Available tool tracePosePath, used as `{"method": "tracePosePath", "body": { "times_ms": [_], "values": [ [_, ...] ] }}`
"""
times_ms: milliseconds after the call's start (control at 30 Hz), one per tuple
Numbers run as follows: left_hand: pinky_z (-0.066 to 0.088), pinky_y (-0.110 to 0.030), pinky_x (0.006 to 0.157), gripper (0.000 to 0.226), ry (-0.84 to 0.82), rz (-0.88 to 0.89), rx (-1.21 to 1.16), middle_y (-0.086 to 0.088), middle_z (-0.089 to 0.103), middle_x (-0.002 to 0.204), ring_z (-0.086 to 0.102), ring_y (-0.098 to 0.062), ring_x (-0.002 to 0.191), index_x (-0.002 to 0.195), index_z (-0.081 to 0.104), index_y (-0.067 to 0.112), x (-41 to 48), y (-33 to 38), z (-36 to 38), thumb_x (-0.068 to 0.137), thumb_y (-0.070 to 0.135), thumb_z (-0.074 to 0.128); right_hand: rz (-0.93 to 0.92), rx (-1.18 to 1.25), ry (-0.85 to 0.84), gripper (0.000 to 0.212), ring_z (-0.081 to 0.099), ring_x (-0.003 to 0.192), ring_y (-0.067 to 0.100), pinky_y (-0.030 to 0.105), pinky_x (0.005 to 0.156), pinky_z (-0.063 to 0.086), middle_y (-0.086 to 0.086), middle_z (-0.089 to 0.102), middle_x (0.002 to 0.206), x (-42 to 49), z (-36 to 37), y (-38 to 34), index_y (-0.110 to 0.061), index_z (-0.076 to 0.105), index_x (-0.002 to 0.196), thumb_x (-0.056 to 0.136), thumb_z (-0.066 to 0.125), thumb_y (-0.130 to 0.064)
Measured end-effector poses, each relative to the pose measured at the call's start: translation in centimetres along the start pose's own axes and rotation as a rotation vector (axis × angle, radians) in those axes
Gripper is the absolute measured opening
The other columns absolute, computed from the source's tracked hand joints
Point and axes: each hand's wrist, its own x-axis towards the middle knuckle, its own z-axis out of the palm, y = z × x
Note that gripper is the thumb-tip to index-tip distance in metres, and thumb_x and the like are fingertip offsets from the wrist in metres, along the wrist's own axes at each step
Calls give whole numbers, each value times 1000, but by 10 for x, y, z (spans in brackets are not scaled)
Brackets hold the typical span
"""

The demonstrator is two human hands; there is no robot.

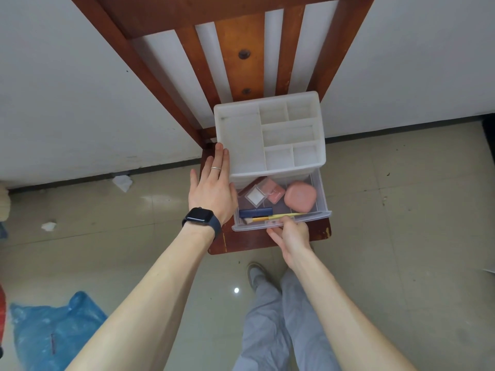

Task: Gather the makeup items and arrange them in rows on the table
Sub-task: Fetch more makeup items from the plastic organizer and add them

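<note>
A white plastic organizer [269, 135] with empty top compartments stands on a brown wooden chair seat [267, 241]. Its clear drawer [320, 199] is pulled out. Inside lie a pink rounded case [300, 196], a pink square compact [276, 191], a clear compact with white powder [255, 196], a dark blue tube [255, 212] and a yellow-handled brush [273, 217]. My left hand [213, 188] rests flat with straight fingers against the organizer's left side. My right hand [290, 234] grips the drawer's front edge with curled fingers.
The chair's slatted back [238, 49] rises against a white wall. A blue plastic bag [53, 330] lies on the tiled floor at the lower left. Crumpled white paper scraps [122, 182] lie near the wall. My legs and shoe [255, 274] stand in front of the chair.
</note>
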Motion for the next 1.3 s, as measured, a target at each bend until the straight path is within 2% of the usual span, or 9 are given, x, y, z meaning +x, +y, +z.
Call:
{"method": "tracePosePath", "body": {
  "times_ms": [400,533,600,700,800,933,1100,1200,1300],
  "values": [
    [11,-54,120,78,19,16,-12,1,-11,167,10,-25,153,158,-6,19,-2,1,3,101,31,45,47,-86,-73,38,67,103,25,43,100,54,17,63,124,0,-12,3,-4,48,138,102,57,-11],
    [14,-55,120,80,45,12,-48,-3,-5,167,11,-27,152,159,1,16,-4,4,3,97,25,50,62,-218,-134,43,68,110,27,40,95,56,15,65,123,-9,-23,-4,-7,52,132,97,68,-25],
    [27,-53,117,76,140,39,-75,-8,8,167,25,-31,147,157,19,12,-12,7,2,91,18,56,51,-437,-136,35,70,101,21,34,79,60,9,70,112,-17,-34,-9,-11,61,116,94,70,-38],
    [49,-46,95,59,277,209,-182,-13,47,147,53,-36,119,136,52,12,-27,17,11,79,7,65,-137,-844,-113,26,71,78,13,30,65,56,-2,76,87,-28,-56,-17,-23,66,92,88,72,-48],
    [51,-40,80,44,107,336,-185,-6,61,129,59,-31,108,124,62,15,-33,37,27,81,8,63,-508,-1152,-34,18,66,73,0,21,67,49,-15,70,75,-39,-65,-35,-30,63,83,84,74,-45],
    [41,-40,97,47,-37,374,-80,-6,53,141,48,-30,127,133,55,17,-18,60,48,87,5,56,-938,-1336,21,25,66,92,24,34,81,47,0,65,108,-33,-49,-66,-19,64,111,88,71,-21],
    [26,-46,113,49,-77,416,185,-9,32,159,29,-31,144,146,39,15,3,66,65,98,10,43,-888,-1780,-6,57,61,112,43,45,79,50,8,42,146,-11,-19,-79,-15,37,146,94,61,-14],
    [39,-44,106,41,-1,446,250,-7,50,148,47,-30,133,137,54,16,7,65,63,97,15,47,-914,-1924,60,48,63,108,39,40,65,41,11,43,135,-2,-11,-74,-10,39,138,95,60,-10],
    [52,-34,85,24,87,560,329,0,71,113,64,-24,109,109,71,20,7,60,60,86,21,64,-894,-1980,110,52,65,106,38,42,66,46,14,43,133,5,-9,-71,-7,35,142,95,57,-7]
  ]
}}
